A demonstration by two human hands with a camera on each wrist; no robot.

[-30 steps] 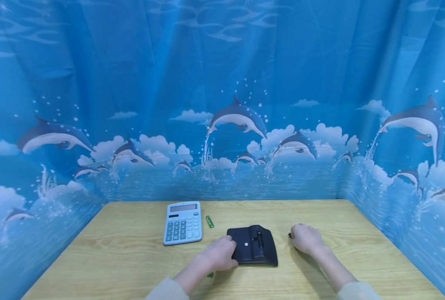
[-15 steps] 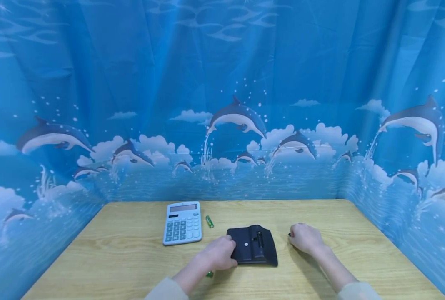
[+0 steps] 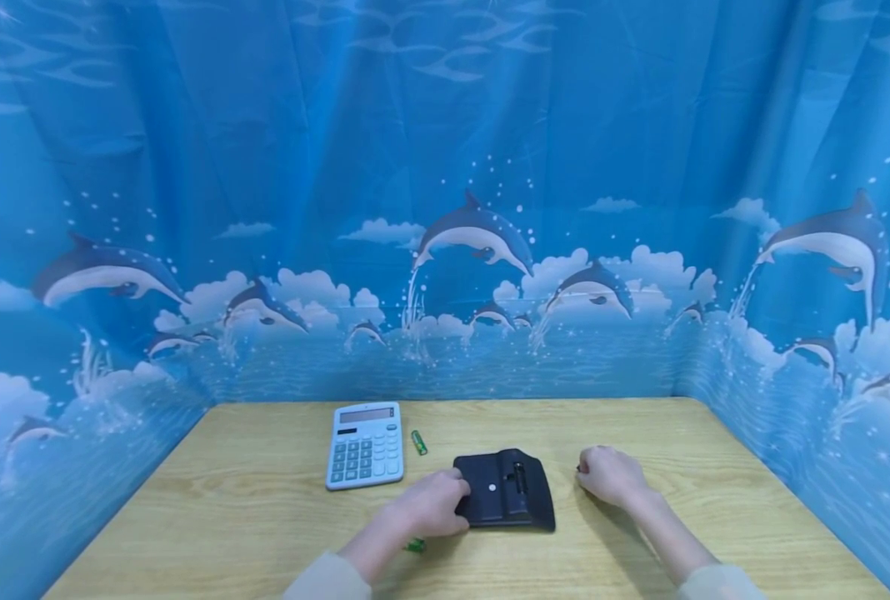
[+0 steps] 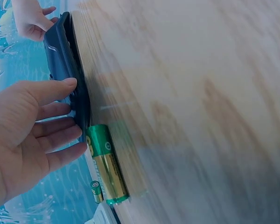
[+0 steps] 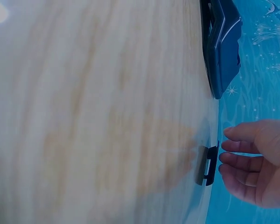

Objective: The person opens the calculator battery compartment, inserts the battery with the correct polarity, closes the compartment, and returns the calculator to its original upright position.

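A black wedge-shaped device point(image 3: 492, 507) lies on the table with its underside up, showing a white round spot and an open battery slot. My left hand point(image 3: 433, 504) is at its left edge. In the left wrist view the thumb and fairly straight fingers point(image 4: 60, 138) overlap that edge; whether they touch it I cannot tell. A green and gold battery point(image 4: 107, 163) lies close by, partly behind the left wrist in the head view. To the right, my right hand point(image 3: 612, 477) rests with loosely curled fingers beside a small black battery cover point(image 5: 212, 165), apparently just apart from it.
A light blue calculator point(image 3: 366, 446) lies face up at the back left. Another green battery point(image 3: 418, 442) lies just right of it. The wooden table point(image 3: 265, 533) ends at blue dolphin-print curtains point(image 3: 445, 358) on the back and sides.
My left hand has shifted slightly left along the device's edge, its grip loosening, so more of the near battery shows. The right hand has hardly moved.
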